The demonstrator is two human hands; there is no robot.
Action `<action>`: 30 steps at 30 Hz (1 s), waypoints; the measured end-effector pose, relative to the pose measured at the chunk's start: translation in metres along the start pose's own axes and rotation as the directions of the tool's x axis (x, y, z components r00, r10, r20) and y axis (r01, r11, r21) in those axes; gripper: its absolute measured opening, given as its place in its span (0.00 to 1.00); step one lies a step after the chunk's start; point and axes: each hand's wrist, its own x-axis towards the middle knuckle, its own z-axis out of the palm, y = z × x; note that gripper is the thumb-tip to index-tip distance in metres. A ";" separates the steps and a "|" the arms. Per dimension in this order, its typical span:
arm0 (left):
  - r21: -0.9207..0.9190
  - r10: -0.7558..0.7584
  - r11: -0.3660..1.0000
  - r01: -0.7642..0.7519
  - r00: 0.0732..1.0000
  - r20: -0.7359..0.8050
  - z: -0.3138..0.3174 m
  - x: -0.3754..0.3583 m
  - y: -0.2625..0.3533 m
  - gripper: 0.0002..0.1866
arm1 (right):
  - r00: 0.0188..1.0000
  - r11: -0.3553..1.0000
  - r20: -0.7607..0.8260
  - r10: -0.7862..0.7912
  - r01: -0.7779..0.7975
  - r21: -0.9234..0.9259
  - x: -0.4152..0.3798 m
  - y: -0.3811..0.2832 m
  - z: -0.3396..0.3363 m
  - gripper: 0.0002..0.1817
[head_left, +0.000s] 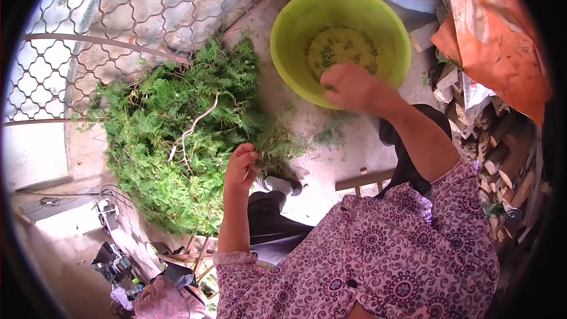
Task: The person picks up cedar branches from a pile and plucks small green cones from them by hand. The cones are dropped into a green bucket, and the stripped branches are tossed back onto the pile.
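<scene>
Left hand [241, 168] is closed in a loose fist around the stem end of a green sprig [273, 147], thumb and fingers pinched on it, with the feathery tip pointing away toward the concrete floor [322, 165]. That sprig lies at the near edge of a big heap of cut evergreen branches [177, 136], which spreads over the floor's left part, up against a metal lattice fence [118, 18]. One pale, bare twig [192, 130] runs across the top of the heap.

Right hand [348, 87] hangs over the near rim of a lime-green plastic basin [378, 18], fingers curled down and bunched together; whether they hold any bits I cannot tell, since the back of the hand hides the fingertips. The basin stands on the floor toward its far right corner, and its bottom carries a thin scatter of small green pieces [342, 47] (plucked leaf tips, by the look).

Both forearms come out of a purple patterned blouse [384, 260]. Dark trousers [274, 221] and a grey shoe [277, 184] show between the arms, just below the left hand. Along the floor's right edge sits stacked firewood [508, 165], with an orange cloth [496, 41] draped above it.
</scene>
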 end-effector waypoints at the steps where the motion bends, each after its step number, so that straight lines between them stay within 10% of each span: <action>1: 0.001 0.010 1.000 -0.010 1.000 0.010 0.005 -0.004 0.001 0.09 | 0.999 0.999 0.047 -0.023 0.020 0.047 -0.001 -0.006 0.001 0.14; 8: -0.365 0.155 0.930 -0.049 0.951 0.267 0.051 0.021 0.000 0.13 | 0.929 0.870 0.349 -0.120 -0.071 0.487 0.012 -0.037 0.035 0.15; 10: -0.282 0.203 0.950 -0.132 0.950 0.239 0.069 0.025 0.004 0.13 | 0.876 0.548 0.482 -0.031 -0.389 0.741 0.018 -0.043 0.040 0.19; 13: -0.088 0.258 0.966 -0.245 0.944 0.206 0.079 0.031 0.004 0.12 | 0.883 0.344 0.466 0.064 -0.457 0.820 0.030 -0.046 0.048 0.23; 15: 0.305 0.337 0.867 -0.395 0.914 0.225 0.087 0.028 0.003 0.11 | 0.892 0.405 0.444 0.086 -0.439 0.802 0.034 -0.047 0.047 0.23; 19: 0.484 0.432 0.717 -0.501 0.865 0.255 0.086 0.026 -0.008 0.09 | 0.926 0.492 0.337 0.169 -0.375 0.786 0.031 -0.047 0.061 0.22; 23: 0.346 0.404 0.841 -0.415 0.908 0.108 0.083 0.020 0.004 0.07 | 0.942 0.369 0.284 0.181 -0.333 0.868 0.027 -0.051 0.055 0.19; 30: 0.068 0.292 0.955 -0.287 0.953 -0.075 0.080 0.034 0.008 0.09 | 0.972 0.712 0.223 0.072 -0.207 0.671 0.023 -0.061 0.048 0.15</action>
